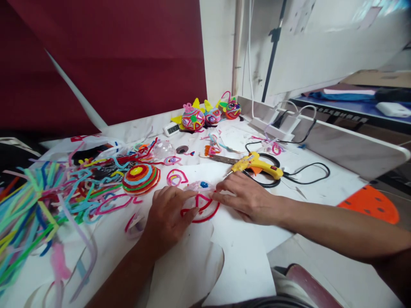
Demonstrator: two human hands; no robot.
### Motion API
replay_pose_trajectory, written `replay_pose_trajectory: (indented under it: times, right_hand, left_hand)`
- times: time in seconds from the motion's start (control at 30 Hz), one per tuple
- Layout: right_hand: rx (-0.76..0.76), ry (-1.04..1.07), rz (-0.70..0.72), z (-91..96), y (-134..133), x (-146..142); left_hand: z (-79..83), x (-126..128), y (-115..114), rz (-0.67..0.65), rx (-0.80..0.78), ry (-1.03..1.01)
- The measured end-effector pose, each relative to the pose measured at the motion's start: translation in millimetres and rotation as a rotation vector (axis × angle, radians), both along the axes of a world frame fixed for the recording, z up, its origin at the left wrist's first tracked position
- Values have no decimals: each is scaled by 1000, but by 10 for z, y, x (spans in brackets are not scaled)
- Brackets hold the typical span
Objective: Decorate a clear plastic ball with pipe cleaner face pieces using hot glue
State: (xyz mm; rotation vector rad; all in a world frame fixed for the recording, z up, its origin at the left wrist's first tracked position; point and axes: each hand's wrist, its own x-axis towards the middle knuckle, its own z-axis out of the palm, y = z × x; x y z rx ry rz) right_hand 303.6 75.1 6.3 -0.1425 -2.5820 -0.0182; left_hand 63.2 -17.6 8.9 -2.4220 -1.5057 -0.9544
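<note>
L hand point(171, 214): 1, palm down, fingers bent, thumb and index at red pipe-cleaner outline point(205, 220); pinch or light press, can't tell. R hand point(245, 199): 1, fingertips bunched at same outline's upper R end; grip likewise can't tell. Outline: on white paper point(239, 256), betw. both hands, approx. a curve w/ angular bend inside. Status (judged): shape bent, interior mostly bare where visible, so prob. partway. Just beyond: blue gem point(204, 184) on lilac piece point(194, 186). Nearby: pink loop point(176, 171), lilac inside, seemingly further along. Rear: 3 decorated balls point(193, 119), apparently complete. Striped coiled dome point(141, 179), L side, visible surface covered. Yellow glue gun point(257, 162) across scissors point(221, 158), beyond R hand. Loose pipe cleaners point(35, 196), far L: prob. unused stock.
</note>
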Motion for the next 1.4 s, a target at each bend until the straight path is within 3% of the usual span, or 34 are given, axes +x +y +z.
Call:
replay_pose_trajectory:
  times: [0.23,0.63,0.8,0.93,1.1,1.27,1.4]
  right_hand:
    - [-20,-24,42,-9,-12,16]
    - [47,-70,32,-33,-16,-11]
    - [4,36,24,50,-32,50]
    - [-24,117,-176,182,62,296]
    - [-37,-51,-485,195,336,688]
    - [-274,-258,-630,172,486,787]
    - [-415,-287,-736,228,579,721]
  left_hand:
    - [55,-15,-22,6,98,-8]
    - [1,27,-32,-26,100,54]
    - [-17,28,-14,-3,102,65]
    - [-21,35,-9,-17,101,75]
    - [-54,19,-6,-41,96,96]
    - [-75,9,8,-41,90,103]
    - [-59,15,22,-57,125,109]
